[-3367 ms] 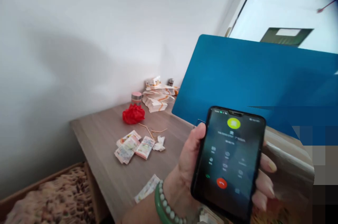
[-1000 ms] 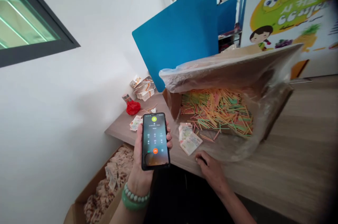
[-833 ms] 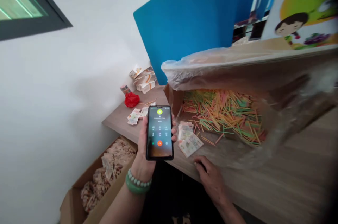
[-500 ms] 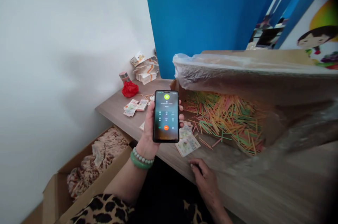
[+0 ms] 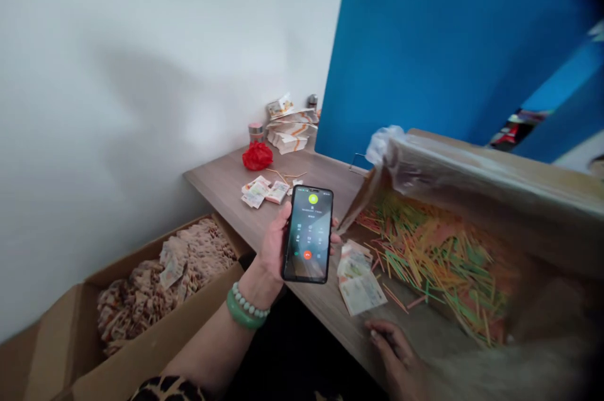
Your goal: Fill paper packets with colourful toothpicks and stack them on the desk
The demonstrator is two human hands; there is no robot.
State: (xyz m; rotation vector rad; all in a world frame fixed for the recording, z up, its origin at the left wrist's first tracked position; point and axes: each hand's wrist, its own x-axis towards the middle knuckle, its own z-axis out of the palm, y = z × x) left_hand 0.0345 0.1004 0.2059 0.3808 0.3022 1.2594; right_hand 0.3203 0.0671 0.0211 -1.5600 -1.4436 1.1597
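My left hand (image 5: 271, 247) is closed around a black smartphone (image 5: 307, 234), its lit screen facing me with a call display and a red button. Green bracelets circle that wrist. Near the desk's front edge, my right hand (image 5: 399, 354) rests loosely curled, thumb and index finger slightly apart, with nothing visible in it. Just beyond its fingertips lie small printed paper packets (image 5: 361, 284). Thin coloured sticks (image 5: 434, 250), mostly orange, green and pink, fill a plastic-lined cardboard box (image 5: 476, 165) to the right.
Other printed packets (image 5: 264, 191) lie on the wooden desk (image 5: 217, 184) beside a red plastic bag (image 5: 257, 156). Stacked white bundles (image 5: 291, 133) stand by the wall. A blue partition (image 5: 415, 67) rises behind. Below left, an open carton (image 5: 155, 350) holds heaped packets (image 5: 198, 256).
The view has swung left and tilted, so the desk and boxes appear farther right and lower. The phone stays in my left hand; my right hand remains at the desk edge.
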